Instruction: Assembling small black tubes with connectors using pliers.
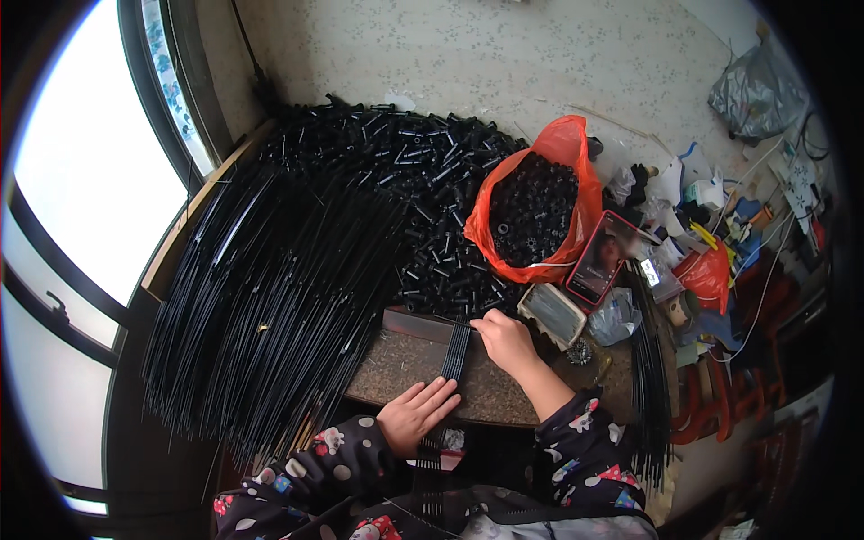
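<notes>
My left hand [419, 414] lies flat with fingers stretched out at the table's front edge, against a small row of thin black rods [456, 349]. The rods run side by side from a dark block [418, 325] toward my lap. Beside their far ends, my right hand [503, 339] is closed in a pinch. A thin dark stick [454, 320] reaches leftward from its fingertips, across the rods; its exact kind is too small to tell. Beyond the block lies a big heap of short black tubular parts [423, 171].
A large pile of long black rods [270, 297] covers the left side. An orange plastic bag [481, 220] of small black rings stands at the right, near a phone [597, 261], a rectangular tray [552, 315] and a clear bag [615, 317]. More rods [650, 387] hang at the right edge.
</notes>
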Motion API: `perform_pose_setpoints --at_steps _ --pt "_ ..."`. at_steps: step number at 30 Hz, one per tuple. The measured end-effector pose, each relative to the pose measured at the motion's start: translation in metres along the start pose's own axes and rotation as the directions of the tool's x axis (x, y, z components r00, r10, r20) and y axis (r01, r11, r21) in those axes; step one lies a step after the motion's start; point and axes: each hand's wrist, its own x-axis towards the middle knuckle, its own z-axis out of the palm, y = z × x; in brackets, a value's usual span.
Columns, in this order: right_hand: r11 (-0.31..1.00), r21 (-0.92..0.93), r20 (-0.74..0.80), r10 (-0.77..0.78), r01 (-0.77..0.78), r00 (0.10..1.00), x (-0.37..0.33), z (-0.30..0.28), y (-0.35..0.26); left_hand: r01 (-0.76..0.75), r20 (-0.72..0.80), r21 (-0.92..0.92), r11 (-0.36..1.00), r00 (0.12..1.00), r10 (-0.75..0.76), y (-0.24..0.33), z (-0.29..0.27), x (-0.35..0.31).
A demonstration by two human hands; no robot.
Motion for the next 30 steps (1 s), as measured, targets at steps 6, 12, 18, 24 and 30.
perform_pose_setpoints --at_steps 6,12,18,24,30 --pt "0.95 -0.186 -0.21 0.21 -0.25 0.955 -0.007 -0.057 0.06 0.016 -0.029 -0.084 0.996 0.999 -0.018 0.001 0.004 -0.006" --pt "0.936 -0.321 -0.114 0.114 -0.145 0.987 -0.035 -0.059 0.082 0.018 0.004 -0.059 0.998 1.0 -0.018 0.005 0.003 -0.007" --pt "0.999 0.001 -0.171 0.04 -0.041 0.984 -0.014 -0.049 0.033 0.02 -0.032 -0.075 0.997 0.999 -0.023 0.01 0.003 -0.011" --pt "0.998 -0.057 0.085 0.043 -0.038 0.995 -0.013 -0.007 0.008 0.013 -0.059 -0.112 0.994 0.998 -0.02 0.007 0.008 -0.011" --pt "0.996 -0.026 0.07 0.092 -0.091 0.993 -0.016 -0.01 0.009 0.036 -0.041 -0.118 0.992 0.998 -0.041 0.009 0.006 -0.007"
